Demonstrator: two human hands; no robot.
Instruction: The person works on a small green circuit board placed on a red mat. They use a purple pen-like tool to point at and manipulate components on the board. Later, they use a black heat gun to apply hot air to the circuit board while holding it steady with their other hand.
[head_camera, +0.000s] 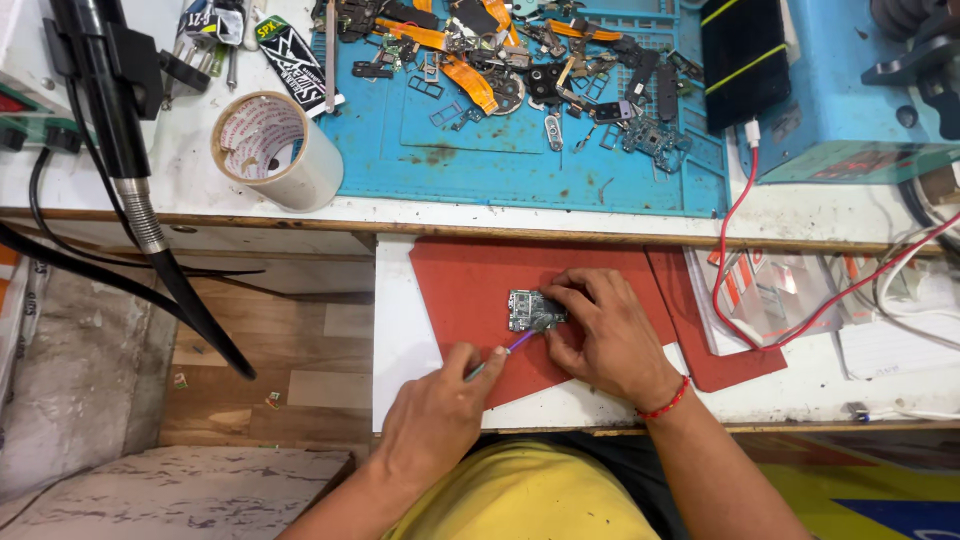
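A small green circuit board (531, 310) lies on a red mat (470, 280) on a pull-out white shelf. My right hand (600, 330) presses on the board's right side, thumb and fingers pinching its edge. My left hand (435, 415) grips a thin purple-tipped tool (512, 345), whose tip touches the board's lower edge. A red thread band circles my right wrist.
A blue work mat (520, 150) on the bench above is strewn with several phone parts and flex cables. A tape roll (275, 150) lies at left, a black flexible arm (150, 230) hangs down, and a blue machine (850, 90) with red and white cables sits right.
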